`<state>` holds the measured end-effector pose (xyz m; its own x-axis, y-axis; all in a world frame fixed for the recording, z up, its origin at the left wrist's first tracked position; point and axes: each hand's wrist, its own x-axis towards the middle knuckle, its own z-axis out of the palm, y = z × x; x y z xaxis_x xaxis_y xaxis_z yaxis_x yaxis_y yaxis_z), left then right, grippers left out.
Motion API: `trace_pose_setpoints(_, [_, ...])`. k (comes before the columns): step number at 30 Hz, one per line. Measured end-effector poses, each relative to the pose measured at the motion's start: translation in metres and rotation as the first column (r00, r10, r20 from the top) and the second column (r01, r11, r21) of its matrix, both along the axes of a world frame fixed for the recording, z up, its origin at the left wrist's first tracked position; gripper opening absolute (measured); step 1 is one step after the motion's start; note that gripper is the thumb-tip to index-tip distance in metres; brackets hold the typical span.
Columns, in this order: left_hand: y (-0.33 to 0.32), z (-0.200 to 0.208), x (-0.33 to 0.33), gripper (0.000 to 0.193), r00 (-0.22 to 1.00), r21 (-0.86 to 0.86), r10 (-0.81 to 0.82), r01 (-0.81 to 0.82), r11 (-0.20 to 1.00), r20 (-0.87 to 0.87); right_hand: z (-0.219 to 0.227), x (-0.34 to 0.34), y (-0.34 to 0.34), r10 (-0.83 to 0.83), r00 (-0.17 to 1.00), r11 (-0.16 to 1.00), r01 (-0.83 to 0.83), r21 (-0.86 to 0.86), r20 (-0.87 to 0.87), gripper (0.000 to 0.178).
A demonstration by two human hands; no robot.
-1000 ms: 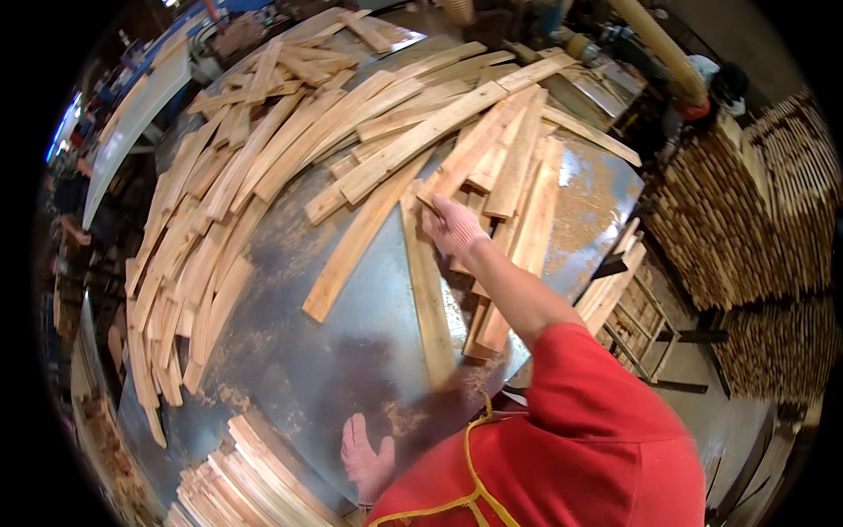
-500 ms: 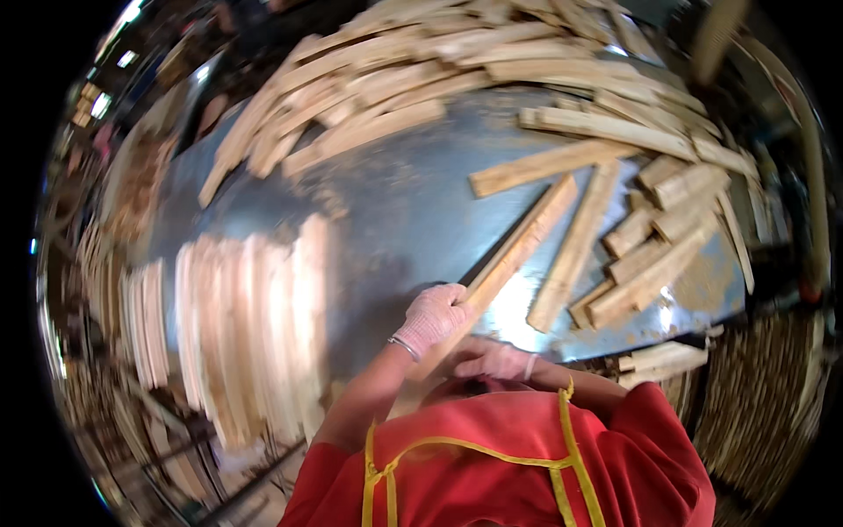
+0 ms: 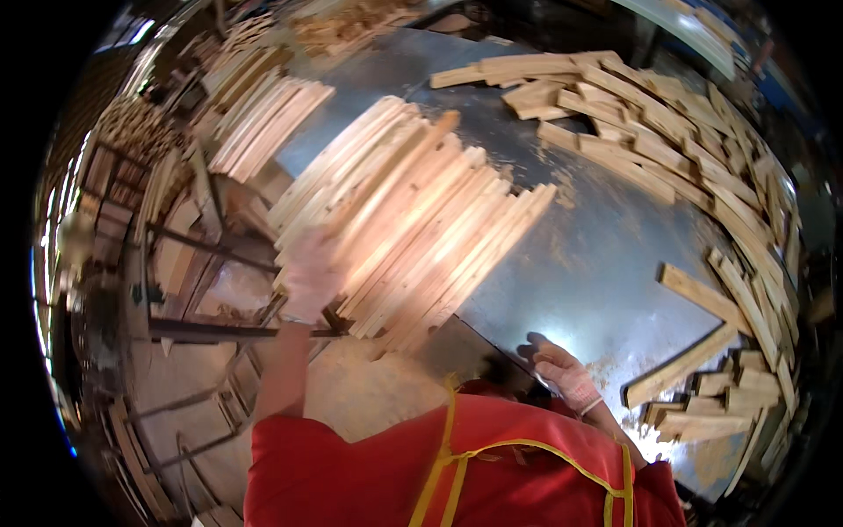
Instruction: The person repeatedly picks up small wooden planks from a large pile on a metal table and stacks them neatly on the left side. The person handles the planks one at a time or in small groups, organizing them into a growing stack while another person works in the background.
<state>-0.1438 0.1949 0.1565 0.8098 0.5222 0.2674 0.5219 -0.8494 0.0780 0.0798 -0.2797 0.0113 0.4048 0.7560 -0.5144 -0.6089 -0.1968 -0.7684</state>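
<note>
My left hand (image 3: 312, 277), in a pale glove and smeared by motion, is at the near end of a wooden strip (image 3: 399, 171). It appears closed around that end. The strip lies slantwise over a row of pale wooden strips (image 3: 439, 237) set side by side on the metal table (image 3: 518, 285). My right hand (image 3: 566, 378), also gloved, is over the table's near edge to the right. Its fingers look loosely extended, and I see nothing held in them.
A heap of rough wooden pieces (image 3: 641, 140) curves along the far right of the table. Short blocks (image 3: 729, 391) and two loose strips (image 3: 685, 364) lie at the right. Another strip stack (image 3: 272, 123) is farther left. Dark metal bars (image 3: 237, 330) run beside my left arm.
My view has swung left. My left hand has carried the strip from the table's middle to the row at the left. My right hand is now apart from the left.
</note>
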Motion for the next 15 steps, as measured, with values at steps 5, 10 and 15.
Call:
trace_pose_setpoints(5, [0.019,-0.028,-0.029,0.084,0.901,-0.034,0.372,-0.389,0.921,-0.225,-0.006,-0.004,0.001,0.280,0.951,0.938,-0.241,-0.249,0.135,0.053])
trace_pose_setpoints(10, [0.059,-0.037,-0.034,0.085,0.800,0.063,0.422,-0.439,0.896,-0.427,-0.054,0.037,-0.051,0.110,0.881,0.966,0.014,-0.257,0.460,0.058])
trace_pose_setpoints(15, [-0.036,-0.035,0.061,0.089,0.833,0.320,0.380,-0.262,0.911,-0.401,-0.015,0.184,-0.164,0.178,0.502,0.711,0.529,-0.463,0.846,0.058])
